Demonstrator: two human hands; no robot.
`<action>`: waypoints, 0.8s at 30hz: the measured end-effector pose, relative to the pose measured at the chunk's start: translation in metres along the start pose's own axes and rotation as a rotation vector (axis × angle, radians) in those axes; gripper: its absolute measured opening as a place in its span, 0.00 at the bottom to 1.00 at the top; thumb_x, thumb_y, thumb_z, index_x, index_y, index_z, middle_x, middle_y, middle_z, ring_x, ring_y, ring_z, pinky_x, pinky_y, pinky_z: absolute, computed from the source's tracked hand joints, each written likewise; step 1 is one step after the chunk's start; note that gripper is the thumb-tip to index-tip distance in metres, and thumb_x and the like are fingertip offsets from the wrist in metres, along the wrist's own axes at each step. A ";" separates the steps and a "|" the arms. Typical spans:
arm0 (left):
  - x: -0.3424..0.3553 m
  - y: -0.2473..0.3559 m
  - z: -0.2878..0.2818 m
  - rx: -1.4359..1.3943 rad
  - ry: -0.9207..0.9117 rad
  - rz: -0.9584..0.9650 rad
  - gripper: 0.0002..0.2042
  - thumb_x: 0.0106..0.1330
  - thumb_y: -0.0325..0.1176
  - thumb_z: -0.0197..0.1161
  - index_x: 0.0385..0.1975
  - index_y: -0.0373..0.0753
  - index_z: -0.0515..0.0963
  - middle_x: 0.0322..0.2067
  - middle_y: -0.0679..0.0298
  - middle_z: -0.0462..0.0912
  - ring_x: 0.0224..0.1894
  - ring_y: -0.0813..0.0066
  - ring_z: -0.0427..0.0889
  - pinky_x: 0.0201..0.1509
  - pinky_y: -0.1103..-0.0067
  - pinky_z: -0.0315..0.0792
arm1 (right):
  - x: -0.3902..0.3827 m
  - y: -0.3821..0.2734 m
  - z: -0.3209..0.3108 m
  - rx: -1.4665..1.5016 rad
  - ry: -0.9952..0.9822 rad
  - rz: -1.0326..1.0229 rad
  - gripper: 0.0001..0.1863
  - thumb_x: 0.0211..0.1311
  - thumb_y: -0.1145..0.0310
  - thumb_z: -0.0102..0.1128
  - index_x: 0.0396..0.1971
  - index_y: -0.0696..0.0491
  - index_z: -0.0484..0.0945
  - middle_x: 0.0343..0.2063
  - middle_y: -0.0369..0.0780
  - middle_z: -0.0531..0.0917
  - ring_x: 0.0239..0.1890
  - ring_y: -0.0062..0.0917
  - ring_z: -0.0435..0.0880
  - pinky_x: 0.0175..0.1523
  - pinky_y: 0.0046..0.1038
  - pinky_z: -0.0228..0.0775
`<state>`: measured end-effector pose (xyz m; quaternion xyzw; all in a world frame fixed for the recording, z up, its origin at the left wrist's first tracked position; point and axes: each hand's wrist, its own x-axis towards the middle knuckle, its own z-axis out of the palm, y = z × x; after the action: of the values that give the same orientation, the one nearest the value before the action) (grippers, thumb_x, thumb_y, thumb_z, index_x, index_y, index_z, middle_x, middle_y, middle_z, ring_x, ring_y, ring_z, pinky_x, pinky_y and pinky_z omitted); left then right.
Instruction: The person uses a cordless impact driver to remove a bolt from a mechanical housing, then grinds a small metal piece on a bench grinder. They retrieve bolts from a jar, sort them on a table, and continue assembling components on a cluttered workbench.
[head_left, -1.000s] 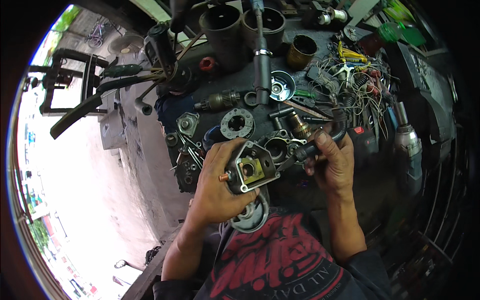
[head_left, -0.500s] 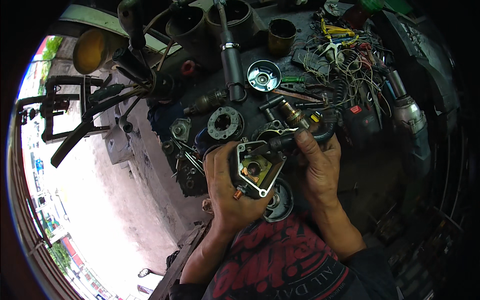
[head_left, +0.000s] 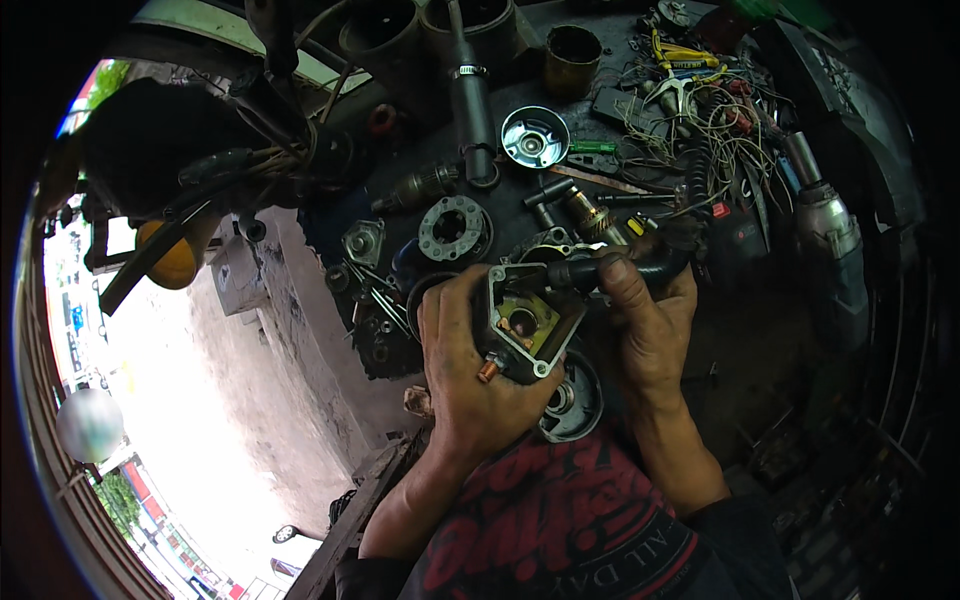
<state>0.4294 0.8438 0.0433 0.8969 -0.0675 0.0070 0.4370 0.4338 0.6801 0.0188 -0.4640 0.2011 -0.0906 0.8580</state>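
My left hand (head_left: 475, 365) is wrapped around an open-topped metal housing (head_left: 540, 369) with a squarish rim and a copper stud (head_left: 489, 369) on its side. Inside the housing, brassy parts surround a round hole. My right hand (head_left: 650, 320) grips a black tube-shaped tool (head_left: 610, 272), thumb pressed on top. The tool's near end meets the housing's upper right rim; whether it reaches inside cannot be made out. Below the housing, close to my shirt, is a round metal cover (head_left: 575, 397), partly hidden by my left hand.
The dark bench holds a ring-shaped metal part (head_left: 450, 230), a shiny metal cup (head_left: 535, 137), a ribbed shaft (head_left: 430, 185) and tangled wires (head_left: 710, 115). A power tool (head_left: 832, 235) lies at right. Dark buckets (head_left: 380, 30) stand at the back. A yellow object (head_left: 166, 254) shows at left.
Bench and hands sit slightly higher and further right in the picture. Both hands keep their holds. A large dark shape now covers the upper left, and yellow shows lower there than before.
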 end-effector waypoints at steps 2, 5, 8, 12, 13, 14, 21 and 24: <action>0.000 0.002 0.000 -0.003 0.005 -0.004 0.40 0.43 0.31 0.79 0.60 0.30 0.69 0.49 0.52 0.73 0.53 0.56 0.75 0.60 0.64 0.71 | -0.001 -0.001 0.002 -0.015 -0.009 -0.029 0.18 0.60 0.73 0.77 0.46 0.57 0.78 0.38 0.37 0.86 0.41 0.20 0.84 0.51 0.25 0.77; -0.001 0.004 -0.002 0.010 0.006 0.004 0.39 0.43 0.29 0.78 0.59 0.32 0.69 0.49 0.52 0.73 0.52 0.54 0.74 0.59 0.63 0.69 | -0.003 -0.001 0.002 -0.062 -0.017 -0.087 0.17 0.60 0.74 0.77 0.45 0.57 0.79 0.38 0.37 0.87 0.41 0.20 0.85 0.51 0.25 0.77; -0.002 0.003 -0.003 0.022 -0.018 -0.003 0.41 0.44 0.29 0.79 0.61 0.29 0.68 0.51 0.53 0.72 0.54 0.60 0.76 0.60 0.66 0.73 | -0.003 -0.002 0.001 -0.092 -0.010 -0.133 0.16 0.60 0.74 0.77 0.45 0.57 0.80 0.38 0.37 0.87 0.41 0.20 0.85 0.51 0.25 0.77; -0.003 0.000 -0.004 -0.040 -0.008 -0.034 0.41 0.43 0.30 0.79 0.61 0.29 0.68 0.51 0.53 0.72 0.55 0.60 0.76 0.61 0.67 0.73 | 0.001 -0.004 -0.004 -0.106 0.022 -0.147 0.13 0.62 0.73 0.76 0.44 0.56 0.82 0.39 0.36 0.87 0.41 0.20 0.84 0.51 0.24 0.76; -0.003 0.000 -0.005 -0.049 -0.002 -0.035 0.41 0.42 0.30 0.79 0.61 0.28 0.68 0.51 0.53 0.72 0.55 0.60 0.76 0.61 0.67 0.73 | 0.001 -0.004 -0.005 -0.095 0.021 -0.152 0.13 0.62 0.73 0.76 0.43 0.56 0.83 0.39 0.36 0.87 0.41 0.20 0.84 0.51 0.24 0.76; -0.003 -0.001 -0.005 -0.028 -0.005 -0.027 0.41 0.42 0.30 0.79 0.61 0.29 0.68 0.51 0.53 0.72 0.54 0.60 0.76 0.61 0.67 0.73 | 0.001 -0.004 -0.005 -0.078 0.021 -0.158 0.12 0.62 0.73 0.76 0.43 0.57 0.83 0.39 0.36 0.87 0.41 0.20 0.85 0.51 0.24 0.76; 0.002 0.001 -0.010 0.042 -0.022 -0.012 0.40 0.41 0.30 0.79 0.60 0.30 0.69 0.50 0.53 0.73 0.53 0.58 0.76 0.60 0.66 0.72 | 0.003 0.002 -0.004 -0.151 -0.041 -0.173 0.13 0.62 0.72 0.77 0.43 0.57 0.82 0.38 0.37 0.87 0.41 0.20 0.85 0.50 0.24 0.76; 0.004 0.002 -0.011 0.053 -0.013 -0.024 0.40 0.40 0.30 0.79 0.59 0.31 0.70 0.49 0.53 0.74 0.52 0.57 0.77 0.59 0.65 0.72 | 0.005 0.004 -0.003 -0.132 -0.036 -0.170 0.15 0.61 0.73 0.77 0.44 0.57 0.81 0.38 0.37 0.87 0.42 0.20 0.85 0.50 0.25 0.77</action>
<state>0.4337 0.8508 0.0521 0.9089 -0.0594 -0.0025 0.4128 0.4370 0.6781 0.0131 -0.5363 0.1511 -0.1411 0.8183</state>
